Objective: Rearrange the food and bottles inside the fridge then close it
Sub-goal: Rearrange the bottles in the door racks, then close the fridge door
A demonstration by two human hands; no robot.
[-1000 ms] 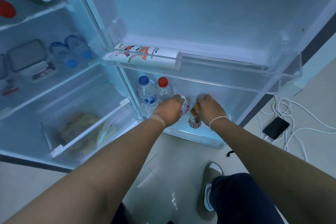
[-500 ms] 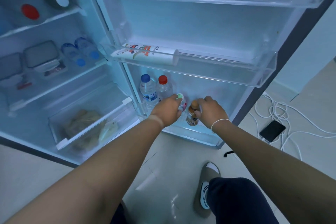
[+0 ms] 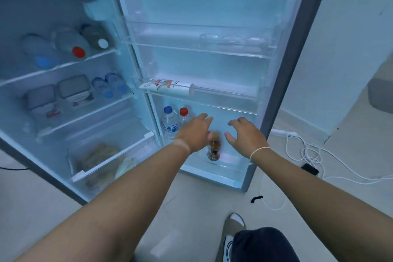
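Note:
The fridge door [image 3: 297,70] stands wide open. In its bottom door bin [image 3: 231,168] a small brown bottle [image 3: 213,149] stands upright, beside a blue-capped water bottle [image 3: 170,122] and a red-capped bottle [image 3: 184,115]. My left hand [image 3: 195,132] hovers just left of the brown bottle with fingers spread, holding nothing; it hides whatever stands behind it. My right hand [image 3: 244,136] is open just right of the brown bottle, apart from it. A white tube-shaped pack [image 3: 168,88] lies flat in the middle door bin.
Inside the fridge, bottles [image 3: 72,47] lie on the top shelf, lidded containers [image 3: 72,89] and small bottles sit on the middle shelf, and bagged food [image 3: 100,155] fills the drawer. White cables [image 3: 308,155] and a phone [image 3: 309,169] lie on the floor to the right.
Both hands have let go of the small bottles in the bottom door bin and opened. The view has risen and pulled back, showing the whole door.

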